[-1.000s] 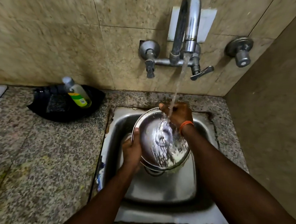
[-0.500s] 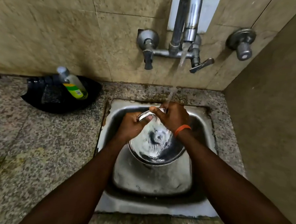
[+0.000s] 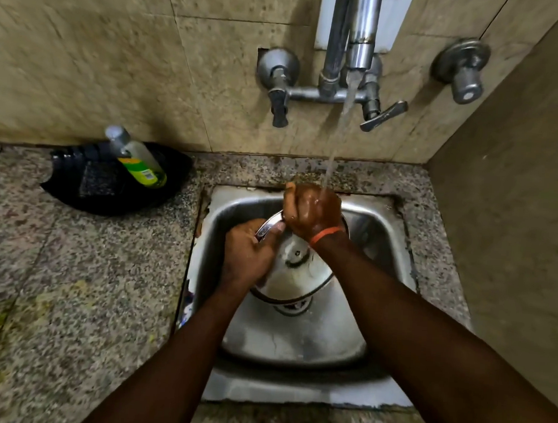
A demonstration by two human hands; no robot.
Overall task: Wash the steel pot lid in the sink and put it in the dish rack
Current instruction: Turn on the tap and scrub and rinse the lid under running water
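The lid (image 3: 295, 278) is bright steel, smooth and wet, mirror-glossy along its rim. The sink (image 3: 296, 345) is duller steel, scuffed, with rusty staining at its edge. The tap (image 3: 361, 28) is polished metal, spotted in places. The counter (image 3: 72, 297) is speckled stone, matt and stained. The wall tiles (image 3: 117, 57) look marbled, faintly glossy. The bottle (image 3: 138, 162) is clear plastic; the tray (image 3: 71, 197) is glossy black plastic.

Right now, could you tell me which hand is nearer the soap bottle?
Left. The left hand grips the lid, right of the soap bottle; the right hand is farther right, under the water.
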